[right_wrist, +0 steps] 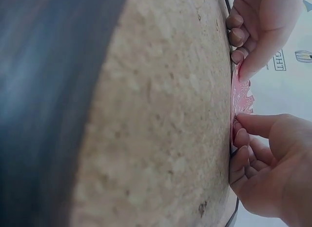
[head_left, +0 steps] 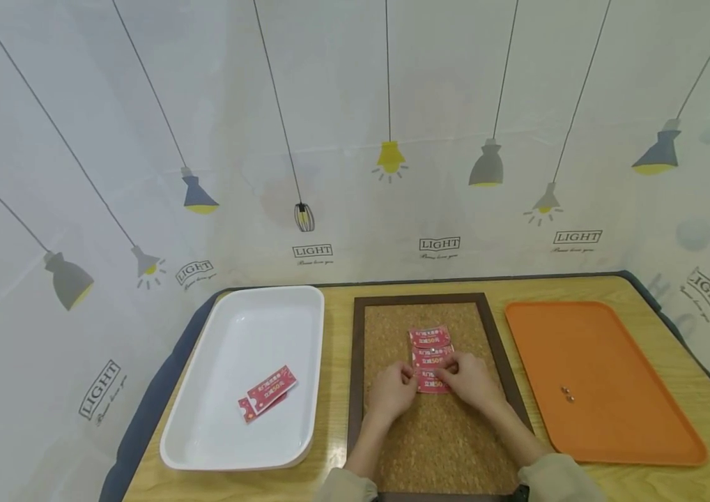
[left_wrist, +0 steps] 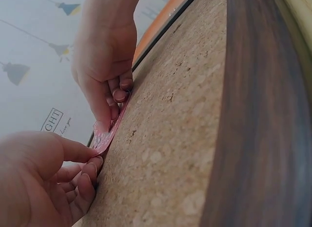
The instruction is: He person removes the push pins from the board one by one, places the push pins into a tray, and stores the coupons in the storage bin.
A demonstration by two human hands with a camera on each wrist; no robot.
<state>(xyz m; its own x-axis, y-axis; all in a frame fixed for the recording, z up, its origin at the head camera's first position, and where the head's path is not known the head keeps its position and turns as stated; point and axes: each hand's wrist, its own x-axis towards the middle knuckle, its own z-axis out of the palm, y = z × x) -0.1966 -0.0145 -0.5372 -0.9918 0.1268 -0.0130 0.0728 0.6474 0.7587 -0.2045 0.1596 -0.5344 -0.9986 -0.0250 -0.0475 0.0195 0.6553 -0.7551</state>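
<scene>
Three red-and-pink paper coupons overlap in a column on the framed cork board point(head_left: 442, 446) in the head view. The top coupon point(head_left: 428, 336) and the middle coupon point(head_left: 425, 357) lie above the lowest coupon point(head_left: 433, 385). A small shiny pin head point(head_left: 433, 350) shows where the upper two overlap. My left hand point(head_left: 394, 390) pinches the lowest coupon's left edge between thumb and fingers. At its upper right, my right hand point(head_left: 470, 380) pinches the same coupon point(right_wrist: 239, 97). I cannot tell whether a pin is also between the right fingertips.
Left of the board stands a white tray point(head_left: 238, 446) holding two more coupons point(head_left: 272, 388). An orange tray point(head_left: 618, 390) lies on the right with a few small shiny pins point(head_left: 567, 394). The board's dark frame point(head_left: 357, 390) borders the cork. A printed curtain point(head_left: 355, 237) hangs behind the table.
</scene>
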